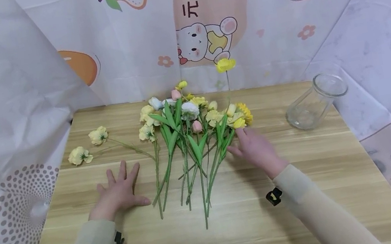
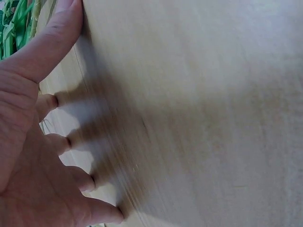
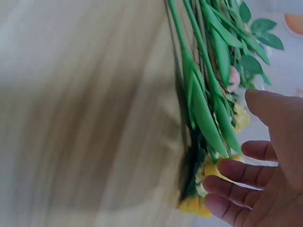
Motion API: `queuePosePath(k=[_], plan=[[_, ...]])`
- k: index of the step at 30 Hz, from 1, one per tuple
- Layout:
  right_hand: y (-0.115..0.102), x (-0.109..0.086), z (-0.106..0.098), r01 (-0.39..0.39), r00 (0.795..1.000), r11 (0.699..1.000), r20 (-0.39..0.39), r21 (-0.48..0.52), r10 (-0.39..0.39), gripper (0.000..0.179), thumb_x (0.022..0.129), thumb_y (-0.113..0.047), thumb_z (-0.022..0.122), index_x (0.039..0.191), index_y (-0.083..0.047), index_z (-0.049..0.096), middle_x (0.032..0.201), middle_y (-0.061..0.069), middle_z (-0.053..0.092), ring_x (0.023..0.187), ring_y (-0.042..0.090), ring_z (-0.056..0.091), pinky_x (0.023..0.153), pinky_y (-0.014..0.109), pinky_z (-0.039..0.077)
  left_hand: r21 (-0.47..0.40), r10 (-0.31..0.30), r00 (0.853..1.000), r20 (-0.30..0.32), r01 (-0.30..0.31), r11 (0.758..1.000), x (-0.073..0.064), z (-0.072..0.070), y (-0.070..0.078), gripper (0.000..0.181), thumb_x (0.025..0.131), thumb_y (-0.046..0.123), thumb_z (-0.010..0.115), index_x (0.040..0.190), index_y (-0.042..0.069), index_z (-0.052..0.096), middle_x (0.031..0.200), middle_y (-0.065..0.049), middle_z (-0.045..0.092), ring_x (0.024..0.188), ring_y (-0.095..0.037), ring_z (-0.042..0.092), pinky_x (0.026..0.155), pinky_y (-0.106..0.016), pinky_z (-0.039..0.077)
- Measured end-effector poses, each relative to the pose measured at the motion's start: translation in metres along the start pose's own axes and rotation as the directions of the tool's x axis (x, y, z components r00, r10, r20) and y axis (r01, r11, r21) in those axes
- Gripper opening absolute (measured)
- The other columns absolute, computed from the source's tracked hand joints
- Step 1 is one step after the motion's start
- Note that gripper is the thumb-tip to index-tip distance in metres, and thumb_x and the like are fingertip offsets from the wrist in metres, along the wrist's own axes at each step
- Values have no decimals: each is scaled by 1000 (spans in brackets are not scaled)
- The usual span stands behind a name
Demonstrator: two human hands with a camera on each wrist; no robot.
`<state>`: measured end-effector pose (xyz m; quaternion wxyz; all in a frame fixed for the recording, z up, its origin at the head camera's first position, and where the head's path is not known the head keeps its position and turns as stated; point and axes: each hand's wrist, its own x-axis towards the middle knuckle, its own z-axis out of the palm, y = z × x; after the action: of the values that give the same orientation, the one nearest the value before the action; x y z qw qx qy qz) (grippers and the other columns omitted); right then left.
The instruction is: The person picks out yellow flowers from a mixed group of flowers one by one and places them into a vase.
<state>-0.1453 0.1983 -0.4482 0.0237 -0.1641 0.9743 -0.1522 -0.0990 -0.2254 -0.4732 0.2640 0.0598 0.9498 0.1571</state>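
Several artificial flowers with long green stems lie in a loose bunch on the wooden table. My left hand point(image 1: 118, 193) rests on the tabletop to their left, fingers spread; the left wrist view shows the fingertips point(image 2: 87, 182) against the wood. At the bunch's right side is my right hand point(image 1: 257, 148), its fingers loosely bent by a yellow tulip point(image 1: 239, 123) and an orange-yellow flower point(image 1: 245, 112). In the right wrist view the fingers point(image 3: 232, 191) overlap yellow blooms, beside green tulip leaves point(image 3: 204, 113); whether they touch, I cannot tell.
Pale yellow flowers point(image 1: 79, 155) lie apart at the left, on a branching stem point(image 1: 127, 146). A glass jar point(image 1: 305, 111) stands at the table's right. Behind the table point(image 1: 245, 226) hangs a printed curtain point(image 1: 126, 42). One yellow flower point(image 1: 225, 64) reaches past the back edge.
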Motion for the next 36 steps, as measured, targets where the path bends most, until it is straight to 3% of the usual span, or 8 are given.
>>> queuePosePath(k=[4,7,13,18,26,36], plan=[[-9,-4,7,-59,995,997,84,41,55,34,98,-37,68,95,-6,54,72,6,56,58,20,52,49,33,47,-9,-3,1000,-2,3,1000,-1,1,0,127,71,67,81,166,17,12,167,-27,-13,141,-70,-12,99,-91,-1],[-17,-7,11,-68,989,998,133,6,67,36,100,-40,66,84,-11,51,63,2,49,53,17,48,47,31,43,-7,3,1000,-3,-3,1000,0,2,0,127,71,69,80,166,19,11,167,-26,-13,141,-70,-12,99,-91,-1],[-31,-12,21,2,984,1000,180,-24,3,32,101,-39,64,86,-13,52,63,-2,49,53,14,49,47,29,42,-9,-2,1000,7,2,1000,2,3,0,128,71,69,80,166,20,10,168,-25,-15,142,-69,-13,99,-90,-2],[-40,-15,28,20,981,1000,191,-2,-19,30,100,-38,65,88,-13,53,65,-3,50,54,13,49,48,28,43,-7,-7,1000,9,7,1000,1,3,0,128,71,69,80,166,19,10,167,-26,-15,141,-69,-13,99,-90,-2],[-47,-21,43,12,981,999,196,-47,-3,45,99,-48,63,72,-15,47,57,-3,45,47,13,45,42,29,39,4,-12,1000,13,12,1000,2,2,1,128,71,69,79,166,19,9,167,-26,-15,142,-69,-13,100,-90,-2],[-52,-22,53,-63,980,997,185,-35,68,56,98,-58,59,64,-16,46,55,-2,44,46,15,44,41,30,38,19,-8,1000,9,8,1000,2,2,1,128,72,69,79,166,19,8,167,-27,-15,142,-69,-12,100,-90,0]])
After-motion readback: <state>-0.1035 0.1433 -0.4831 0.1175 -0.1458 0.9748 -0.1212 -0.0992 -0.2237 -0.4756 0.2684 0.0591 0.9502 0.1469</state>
